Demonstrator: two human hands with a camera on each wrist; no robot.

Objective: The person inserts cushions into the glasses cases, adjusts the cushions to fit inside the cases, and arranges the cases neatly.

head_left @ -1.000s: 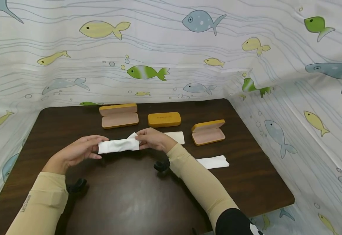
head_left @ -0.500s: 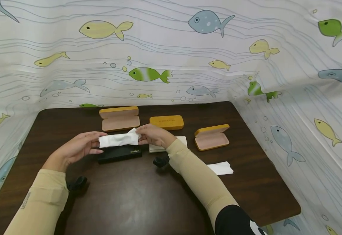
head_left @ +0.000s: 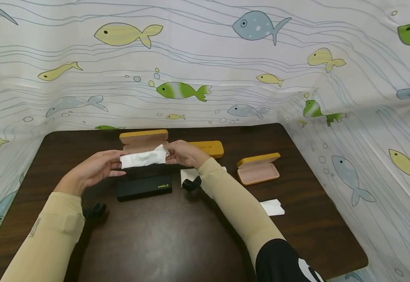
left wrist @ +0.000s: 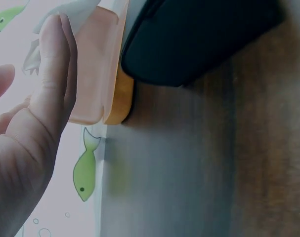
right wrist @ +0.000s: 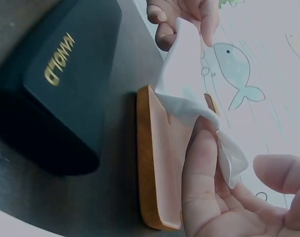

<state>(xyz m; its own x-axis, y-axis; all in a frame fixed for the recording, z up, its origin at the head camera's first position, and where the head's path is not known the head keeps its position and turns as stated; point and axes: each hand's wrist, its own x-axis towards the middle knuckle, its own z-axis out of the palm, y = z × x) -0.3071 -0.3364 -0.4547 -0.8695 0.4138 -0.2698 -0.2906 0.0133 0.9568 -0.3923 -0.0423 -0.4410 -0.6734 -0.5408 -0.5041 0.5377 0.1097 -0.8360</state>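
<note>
A folded white cloth (head_left: 144, 158) is held up between both hands, stretched from side to side. My left hand (head_left: 99, 168) holds its left end and my right hand (head_left: 185, 154) its right end, as the head view shows. In the right wrist view the cloth (right wrist: 182, 79) sags in the middle, its near tail draped over the right fingers (right wrist: 201, 173). Behind the cloth is an open yellow glasses case (head_left: 143, 137) with a pink lining, partly covered by it. A black case (head_left: 143, 188) with gold lettering lies on the table in front of the hands.
A closed yellow case (head_left: 210, 148) is behind the right hand. Farther right stands another open yellow case (head_left: 259, 173). A cream flat piece (head_left: 187, 174) and a second white cloth (head_left: 274, 207) are partly hidden by the right arm. A fish-print curtain (head_left: 191, 39) surrounds the table.
Both hands have moved the white cloth away from the body, from over the black case to the front of the open yellow case. The black case has come into sight. The view has shifted slightly.
</note>
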